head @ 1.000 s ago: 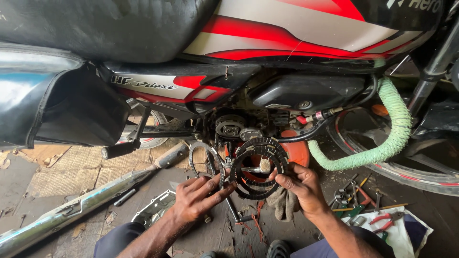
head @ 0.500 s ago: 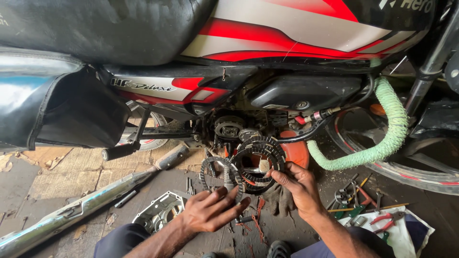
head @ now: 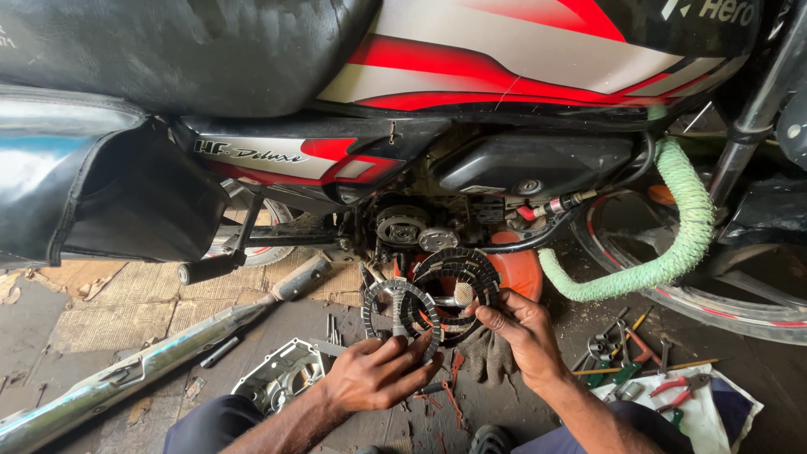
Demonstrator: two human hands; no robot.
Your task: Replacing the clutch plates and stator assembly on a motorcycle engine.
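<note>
Packages, signs and screens: none visible.

Labels: two printed markings on the motorcycle bodywork.

1. Tank lettering [head: 714, 10]: white characters on a black field, at the top right corner, cut off by the upper edge.
2. Side-panel decal [head: 250, 153]: dark script on a silver-grey band, left of centre, beneath the seat, adjoining a red stripe.

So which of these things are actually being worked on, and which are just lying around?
In hand:
- toothed rings, held by the left hand and right hand
- motorcycle engine behind them

Lying about:
- metal cover
- exhaust pipe
- pliers
- rag
</note>
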